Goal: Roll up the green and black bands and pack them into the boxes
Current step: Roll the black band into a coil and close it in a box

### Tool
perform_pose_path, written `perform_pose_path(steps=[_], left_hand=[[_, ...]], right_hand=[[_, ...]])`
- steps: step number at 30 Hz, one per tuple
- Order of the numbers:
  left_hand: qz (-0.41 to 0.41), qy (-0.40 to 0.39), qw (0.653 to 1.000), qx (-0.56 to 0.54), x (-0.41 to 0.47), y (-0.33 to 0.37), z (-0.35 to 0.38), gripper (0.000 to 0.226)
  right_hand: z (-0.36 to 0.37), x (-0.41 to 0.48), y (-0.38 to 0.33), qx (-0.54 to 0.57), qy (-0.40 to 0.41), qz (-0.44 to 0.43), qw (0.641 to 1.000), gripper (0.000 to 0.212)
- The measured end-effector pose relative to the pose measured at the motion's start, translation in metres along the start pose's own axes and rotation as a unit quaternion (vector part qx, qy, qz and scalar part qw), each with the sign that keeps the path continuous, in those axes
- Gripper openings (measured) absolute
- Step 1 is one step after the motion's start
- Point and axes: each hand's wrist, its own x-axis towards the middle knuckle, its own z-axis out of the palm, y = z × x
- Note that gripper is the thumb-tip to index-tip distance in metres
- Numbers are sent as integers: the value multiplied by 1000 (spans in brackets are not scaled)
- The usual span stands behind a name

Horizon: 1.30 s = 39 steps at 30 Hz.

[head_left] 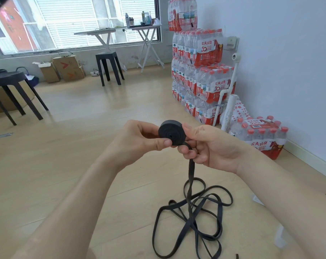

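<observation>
Head view: loose loops of black band (192, 212) lie on wood floor (65, 165), between the forearms. Above them, left hand (139, 141) and right hand (210, 146) both pinch its rolled coil (172, 134); the tail hangs past the right fingers. Beyond: bottled-water packs (201, 71) at right, black stool (109, 66), cardboard boxes (68, 68) under the window.

— How many hands and bands are counted?
— Two hands, the left hand (137, 141) and the right hand (212, 146), and one black band (172, 134).
— What is counted of furniture?
— Two black stools (109, 66) and two white folding tables (102, 33) are seen.
— And under the window?
— Three cardboard boxes (66, 62) are made out.
— The water?
— One pack of water bottles (261, 137) is set apart on the floor. Four tiers seem to be piled in the stack (199, 71), though the packs behind are hidden.
</observation>
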Motion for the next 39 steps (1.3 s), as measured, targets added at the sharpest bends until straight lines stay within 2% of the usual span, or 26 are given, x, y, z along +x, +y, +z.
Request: perform_pose_path(steps=[8,10,13,17,19,21,23,25,27,32,34,36,39], left_hand=[[36,31,999,26,3,-3,-1,19],[48,37,998,15,3,-3,-1,27],[52,38,997,-34,4,-6,1,26],[24,24,996,-88,4,-4,12,30],[22,48,998,-28,4,-1,12,24],[30,61,993,92,5,1,9,13],[29,66,979,190,5,1,3,19],[22,52,972,228,4,1,-1,22],[24,31,965,259,3,2,-2,14],[58,14,936,348,3,4,-1,8],[62,-2,927,369,4,4,1,9],[65,9,943,327,5,1,3,9],[29,13,988,150,3,0,2,13]], right_hand=[[-2,0,0,-37,-20,50,998,58],[-2,0,0,-21,-18,40,999,55],[-2,1,1,23,-13,7,1000,47],[0,1,3,70,-17,-23,997,37],[0,1,3,58,-19,-21,998,38],[-2,1,2,-12,-4,-3,1000,43],[-4,-1,1,-99,25,22,995,47],[-2,-1,0,-147,40,28,988,51],[0,0,0,-171,46,26,984,56],[5,4,4,-199,57,32,978,69],[5,5,6,-199,60,29,978,67],[3,5,7,-172,46,20,984,63],[-3,3,6,-82,12,-7,997,60]])
